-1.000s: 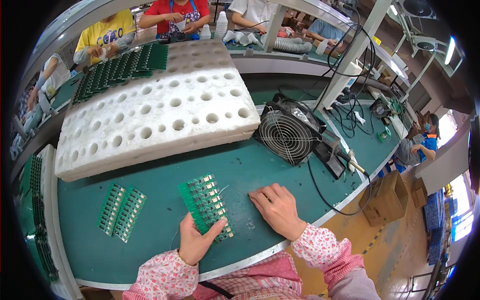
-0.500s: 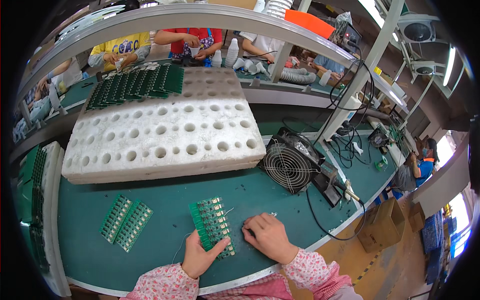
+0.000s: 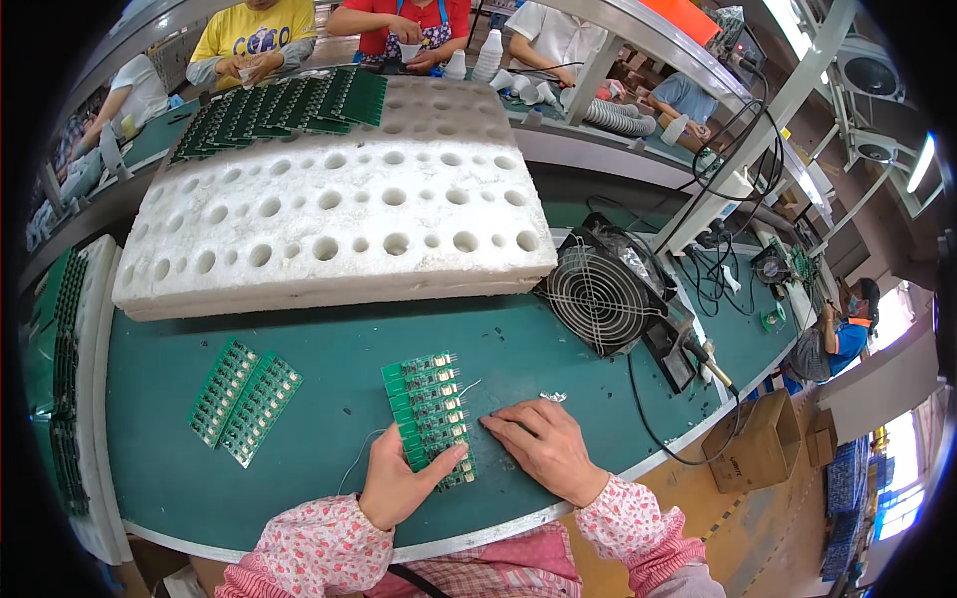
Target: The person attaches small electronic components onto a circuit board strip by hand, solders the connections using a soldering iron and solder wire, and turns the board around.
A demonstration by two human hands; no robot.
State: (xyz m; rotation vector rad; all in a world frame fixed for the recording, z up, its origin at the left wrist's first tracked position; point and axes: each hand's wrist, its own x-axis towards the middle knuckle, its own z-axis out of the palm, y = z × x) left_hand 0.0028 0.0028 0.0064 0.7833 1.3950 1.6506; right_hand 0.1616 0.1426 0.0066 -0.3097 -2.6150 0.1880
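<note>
My left hand (image 3: 404, 480) is closed on the lower part of a green circuit board panel (image 3: 427, 414), with the thumb across its front. The panel is tilted up over the green mat and bears a row of small white components. To its right, my right hand (image 3: 546, 448) lies low on the mat, fingers stretched toward the panel and slightly apart. Small dark bits lie by its fingertips; I see nothing held. Two more board panels (image 3: 245, 403) lie side by side on the mat at the left. A thin pale wire (image 3: 359, 460) runs beside my left hand.
A white foam block (image 3: 334, 224) with round holes carries stacked green boards (image 3: 289, 108). At the right stand a black fan (image 3: 598, 299) and a soldering iron (image 3: 706, 361) with its cable. More boards (image 3: 60, 379) stand at the left edge. Co-workers sit across the bench.
The view has shifted, so the foam block sits higher. My right hand's fingers have straightened and lie flatter on the mat. My left hand keeps its hold on the panel.
</note>
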